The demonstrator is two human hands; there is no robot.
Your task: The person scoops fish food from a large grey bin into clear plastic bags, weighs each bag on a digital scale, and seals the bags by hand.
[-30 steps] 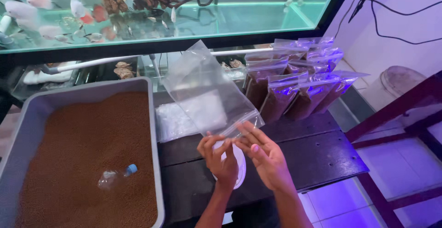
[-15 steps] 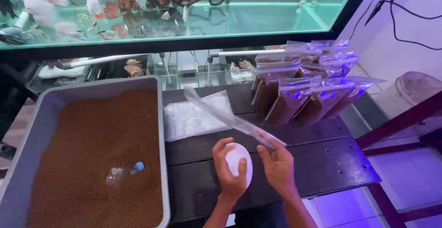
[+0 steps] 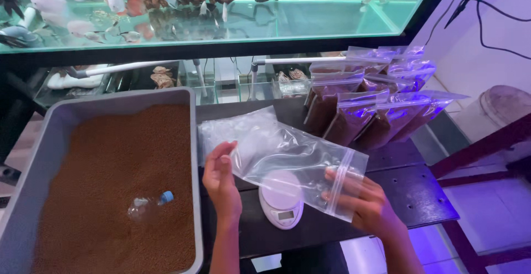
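Clear, thin plastic made up the empty zip bag (image 3: 293,166) that both hands held spread out flat above the dark bench (image 3: 409,191), directly over a small white digital scale (image 3: 281,199) whose round pan showed through the film. The left hand (image 3: 221,183) pinched the bag's closed bottom edge between thumb and fingers, its grip clamped on the film; the right hand (image 3: 365,202) gripped the zip end, fingers closed on the bag with the fingertips visible through the plastic near the seal strip. Such a bag looked almost weightless, limp and a little slippery, likely to crumple or fold wherever it was not held taut, so the stiffer zip strip and the welded bottom edge seemed the surest places to take hold. Under the bag lay a loose stack of more empty bags (image 3: 238,127). To the left stood a grey tub (image 3: 38,158) filled with fine brown pellets, with a cut-off clear bottle with a blue cap (image 3: 148,205) lying on them as a scoop. Behind, to the right, leaned a row of sealed bags filled with pellets (image 3: 365,113), and beyond them ran a fish tank (image 3: 310,17) with pale fish and driftwood.
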